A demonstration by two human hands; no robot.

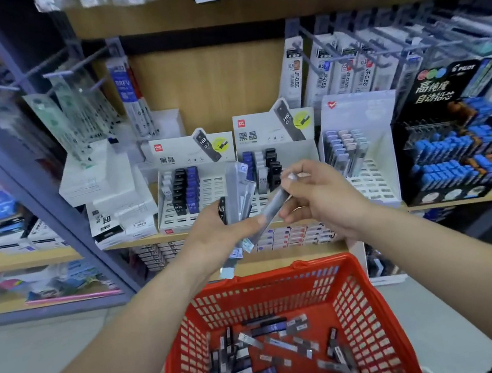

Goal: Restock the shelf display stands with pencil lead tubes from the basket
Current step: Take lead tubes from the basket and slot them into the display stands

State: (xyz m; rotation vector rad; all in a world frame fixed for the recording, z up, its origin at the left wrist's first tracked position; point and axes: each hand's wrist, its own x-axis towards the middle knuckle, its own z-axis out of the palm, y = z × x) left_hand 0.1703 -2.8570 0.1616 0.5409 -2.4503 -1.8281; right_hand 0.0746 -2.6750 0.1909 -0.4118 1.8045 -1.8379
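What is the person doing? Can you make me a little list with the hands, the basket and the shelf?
left hand: holds a bunch of tubes
right hand: pinches one grey tube
basket: red, with many loose tubes inside
display stands: on the shelf, partly filled, many slots empty

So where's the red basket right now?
In the head view, the red basket sits bottom centre, below the left hand and right hand, loose lead tubes inside.
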